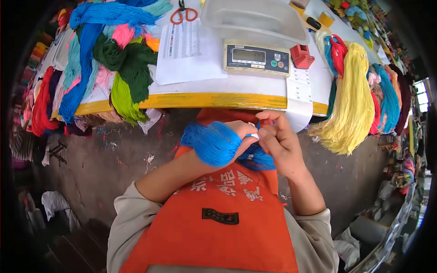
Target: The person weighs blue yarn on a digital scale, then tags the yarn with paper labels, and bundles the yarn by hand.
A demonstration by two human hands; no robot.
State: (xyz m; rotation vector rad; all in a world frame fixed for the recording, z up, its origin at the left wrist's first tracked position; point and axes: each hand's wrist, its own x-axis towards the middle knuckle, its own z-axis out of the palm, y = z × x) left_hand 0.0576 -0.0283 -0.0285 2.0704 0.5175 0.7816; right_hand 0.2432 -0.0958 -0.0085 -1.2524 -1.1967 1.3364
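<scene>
A bundle of bright blue thread (214,143) lies over my left wrist and the back of my left hand (243,134). The fingers of my left hand are closed on a small white tag (255,135) and blue strands. My right hand (281,143) pinches at the same spot, thumb against the tag, with a thin blue and red strand by its index finger. More blue thread (258,160) hangs below, between my hands, in front of the orange apron (214,236).
Above my hands is the table's yellow edge (191,100). On it are a scale (257,58) with a plastic tub (255,20), a printed sheet (189,54), red-handled scissors (183,16), a label strip (299,86), a red dispenser (302,57) and yellow yarn (350,100).
</scene>
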